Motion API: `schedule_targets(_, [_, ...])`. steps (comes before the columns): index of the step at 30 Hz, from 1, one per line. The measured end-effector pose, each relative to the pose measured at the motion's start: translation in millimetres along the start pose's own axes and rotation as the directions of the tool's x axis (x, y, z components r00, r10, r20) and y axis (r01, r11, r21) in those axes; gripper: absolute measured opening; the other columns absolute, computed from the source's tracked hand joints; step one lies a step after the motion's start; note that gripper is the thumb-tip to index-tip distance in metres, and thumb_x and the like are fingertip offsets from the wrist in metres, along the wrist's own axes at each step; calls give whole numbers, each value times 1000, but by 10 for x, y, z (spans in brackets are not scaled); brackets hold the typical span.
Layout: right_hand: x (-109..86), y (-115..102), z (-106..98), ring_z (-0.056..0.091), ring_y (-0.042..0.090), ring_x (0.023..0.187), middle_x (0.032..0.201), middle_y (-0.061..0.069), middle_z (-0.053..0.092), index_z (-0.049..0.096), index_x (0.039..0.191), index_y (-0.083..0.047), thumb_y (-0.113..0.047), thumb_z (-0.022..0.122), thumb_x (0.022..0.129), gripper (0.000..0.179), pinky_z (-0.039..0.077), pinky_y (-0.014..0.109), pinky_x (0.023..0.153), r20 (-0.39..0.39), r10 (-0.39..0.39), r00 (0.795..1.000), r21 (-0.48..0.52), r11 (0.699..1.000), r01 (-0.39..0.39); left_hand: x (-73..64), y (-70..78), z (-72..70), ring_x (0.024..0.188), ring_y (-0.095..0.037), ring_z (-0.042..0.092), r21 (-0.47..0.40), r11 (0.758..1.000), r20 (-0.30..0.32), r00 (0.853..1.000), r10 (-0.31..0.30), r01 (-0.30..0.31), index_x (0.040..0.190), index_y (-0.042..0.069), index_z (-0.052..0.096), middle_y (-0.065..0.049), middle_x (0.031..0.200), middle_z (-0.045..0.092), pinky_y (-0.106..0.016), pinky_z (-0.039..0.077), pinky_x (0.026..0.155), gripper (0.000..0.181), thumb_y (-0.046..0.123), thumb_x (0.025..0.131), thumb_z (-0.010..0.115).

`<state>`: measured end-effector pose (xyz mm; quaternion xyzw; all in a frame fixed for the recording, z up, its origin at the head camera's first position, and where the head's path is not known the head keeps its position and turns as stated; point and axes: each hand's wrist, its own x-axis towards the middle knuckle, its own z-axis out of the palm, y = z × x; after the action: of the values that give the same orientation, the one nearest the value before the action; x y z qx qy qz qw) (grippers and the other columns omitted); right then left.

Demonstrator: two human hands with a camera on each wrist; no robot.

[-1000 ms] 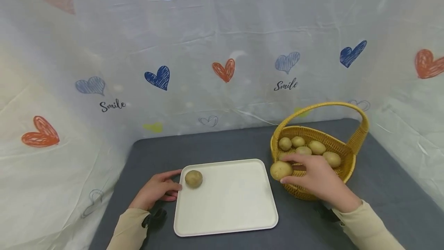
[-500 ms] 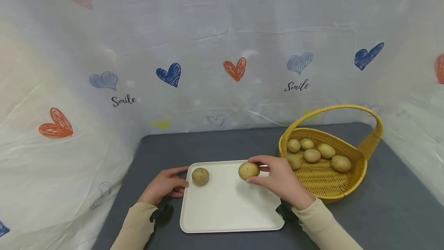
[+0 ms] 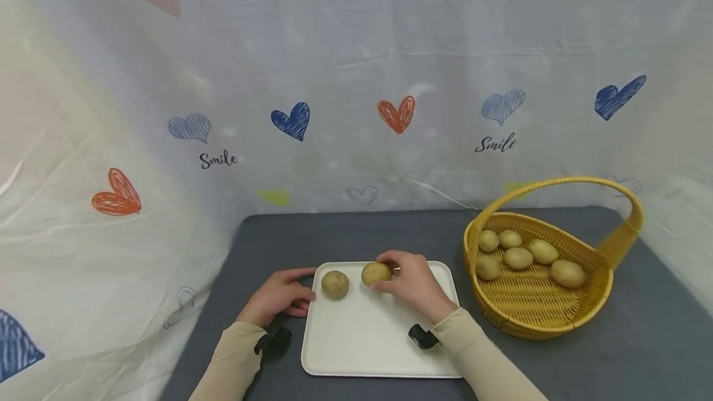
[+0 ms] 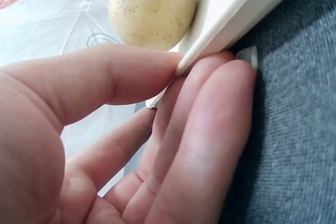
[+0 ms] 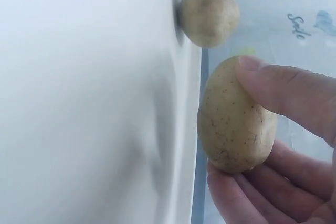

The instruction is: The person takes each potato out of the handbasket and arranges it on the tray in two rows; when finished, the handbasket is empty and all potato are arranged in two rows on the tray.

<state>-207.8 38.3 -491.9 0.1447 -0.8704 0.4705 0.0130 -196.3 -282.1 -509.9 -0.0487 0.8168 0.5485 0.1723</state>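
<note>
My right hand (image 3: 414,283) pinches a potato (image 5: 236,119) between thumb and fingers, close over the far part of the white tray (image 3: 362,339). Another potato (image 3: 335,284) rests on the tray near its far left corner, just left of the held one. At the tray's left edge, my left hand (image 3: 278,299) grips the rim. The left wrist view shows its thumb (image 4: 131,74) on the rim and the other fingers (image 4: 215,108) below it.
A yellow wicker basket (image 3: 540,327) with a tall handle stands to the right of the tray, holding several potatoes (image 3: 518,258). Dark grey cloth (image 3: 345,231) covers the table. Behind it hangs a white curtain (image 3: 345,60) printed with hearts.
My right hand has carried its potato from the basket leftward over the tray and lowered it beside the other potato. My left hand has stayed at the tray's left edge.
</note>
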Motion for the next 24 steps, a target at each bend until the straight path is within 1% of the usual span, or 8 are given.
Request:
schedule_targets(2, [-12, 0, 37, 77, 20, 101, 112, 3, 81, 81, 114, -13, -17, 100, 75, 44, 66, 38, 91, 4, 7, 1000, -18, 1000, -7, 8, -3, 18, 72, -19, 75, -3, 1000, -1, 1000, -5, 5, 156, 13, 59, -12, 85, 77, -36, 68, 67, 71, 14, 90, 83])
schedule_targets(6, [-20, 4, 92, 74, 16, 97, 110, 1, 80, 81, 114, -13, -20, 100, 75, 44, 63, 35, 87, 18, -11, 1000, -74, 997, 12, 1, -3, 25, 73, -19, 75, -13, 1000, -1, 1000, -15, 15, 156, 13, 59, -12, 86, 77, -36, 68, 67, 71, 15, 90, 83])
schedule_targets(11, [-11, 2, 135, 69, 11, 92, 107, 0, 80, 80, 114, -12, -21, 100, 75, 45, 59, 31, 84, 15, -25, 1000, -112, 993, 27, -24, 18, 23, 74, -19, 76, -14, 1000, -1, 1000, -20, 20, 156, 13, 59, -13, 87, 77, -37, 68, 68, 70, 14, 90, 83])
schedule_targets(19, [-1, -19, 175, 66, 10, 89, 105, 0, 79, 81, 114, -11, -21, 100, 75, 45, 56, 30, 81, 21, -42, 999, -116, 992, 44, -8, 18, 16, 74, -20, 76, -14, 1000, 7, 1000, -25, 25, 157, 13, 59, -12, 85, 76, -37, 68, 68, 71, 15, 90, 84])
schedule_targets(24, [2, -23, 207, 66, 10, 88, 103, -1, 79, 81, 113, -10, -21, 99, 75, 44, 56, 29, 80, 33, -41, 999, -108, 993, 45, 4, 16, 7, 73, -19, 76, -10, 1000, -3, 1000, -30, 30, 156, 13, 60, -11, 85, 76, -36, 68, 67, 70, 14, 90, 84])
